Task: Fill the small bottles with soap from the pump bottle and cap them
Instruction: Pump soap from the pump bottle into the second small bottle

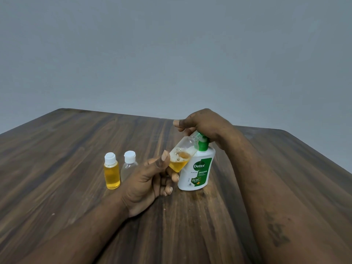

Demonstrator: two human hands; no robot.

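Bottle (pixel 182 151) at pump (pixel 202 144) (left hand (pixel 146 181))

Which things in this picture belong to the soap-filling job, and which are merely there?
Job: white Dettol pump bottle with green pump; tilted clear small bottle part-filled with amber soap; capped small bottle full of amber soap; capped empty clear small bottle; left hand; right hand.
Merely there: brown wooden table; plain grey wall.
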